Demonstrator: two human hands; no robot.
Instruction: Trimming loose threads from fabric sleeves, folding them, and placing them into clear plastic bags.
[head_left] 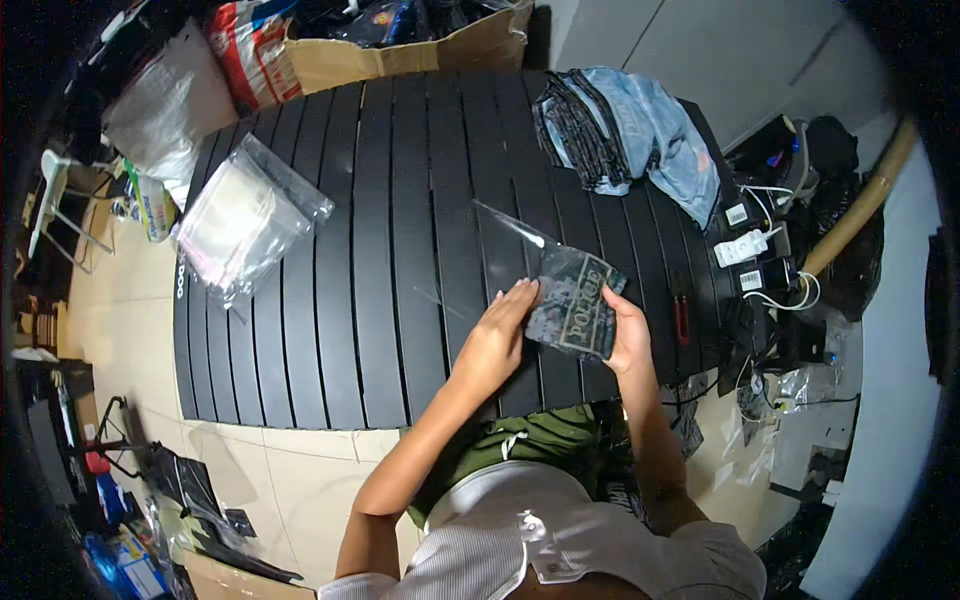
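A folded camouflage cloth piece (572,305) with a lettered, framed print lies inside a clear plastic bag (525,232). The bag's loose, unfilled end stretches to the left over the black slatted table (400,250). Gripping the cloth's right edge through the plastic is my right hand (628,338), thumb on top and the other fingers hidden underneath. My left hand (497,335) rests at the cloth's left edge, its fingers stretched out, close together and touching the bag.
Clear bags (240,225) lie stacked at the table's left. Folded jeans (640,135) sit at the far right, and a red-handled tool (682,318) lies near the right edge. Beyond that edge are white chargers and cables (745,248). A cardboard box (400,62) stands behind the table.
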